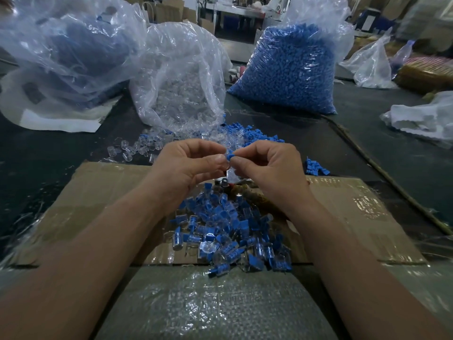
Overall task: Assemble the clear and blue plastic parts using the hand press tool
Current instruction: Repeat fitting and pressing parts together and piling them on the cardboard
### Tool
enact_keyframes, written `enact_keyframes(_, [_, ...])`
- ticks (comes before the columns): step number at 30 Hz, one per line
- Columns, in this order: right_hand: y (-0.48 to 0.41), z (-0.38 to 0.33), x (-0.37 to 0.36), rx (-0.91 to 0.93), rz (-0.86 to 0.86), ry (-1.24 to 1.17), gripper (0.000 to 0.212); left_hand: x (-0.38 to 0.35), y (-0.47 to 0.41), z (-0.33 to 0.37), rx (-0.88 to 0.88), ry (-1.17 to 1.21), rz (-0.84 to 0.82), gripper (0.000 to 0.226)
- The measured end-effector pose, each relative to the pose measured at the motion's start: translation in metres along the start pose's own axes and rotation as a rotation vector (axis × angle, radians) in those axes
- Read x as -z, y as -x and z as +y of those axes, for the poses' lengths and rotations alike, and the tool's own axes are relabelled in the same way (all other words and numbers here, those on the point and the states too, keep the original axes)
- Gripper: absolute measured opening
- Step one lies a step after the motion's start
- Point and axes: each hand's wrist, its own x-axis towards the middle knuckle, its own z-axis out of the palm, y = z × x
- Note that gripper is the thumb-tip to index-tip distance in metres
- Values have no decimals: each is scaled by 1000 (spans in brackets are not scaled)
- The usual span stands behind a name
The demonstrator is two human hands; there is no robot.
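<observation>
Over the cardboard sheet (pixel 103 192), I see the blue part (pixel 230 156) between both hands. The left hand (pixel 188 165) and right hand (pixel 269 168) pinch it at their fingertips.

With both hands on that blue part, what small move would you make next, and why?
Probably seat the blue part into the clear part that seems to sit just under it. The left hand and right hand both pinch it at their fingertips, above the press tool, so pressing would come after.
</observation>
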Motion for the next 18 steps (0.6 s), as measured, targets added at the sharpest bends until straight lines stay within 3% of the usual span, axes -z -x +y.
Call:
enact_keyframes(10, [0, 1, 3, 8, -4, -22, 15, 0, 0, -2, -8, -5, -10, 15])
enact_keyframes(18, [1, 3, 3, 120, -38, -33, 28, -2, 0, -1, 7, 1, -40, 19])
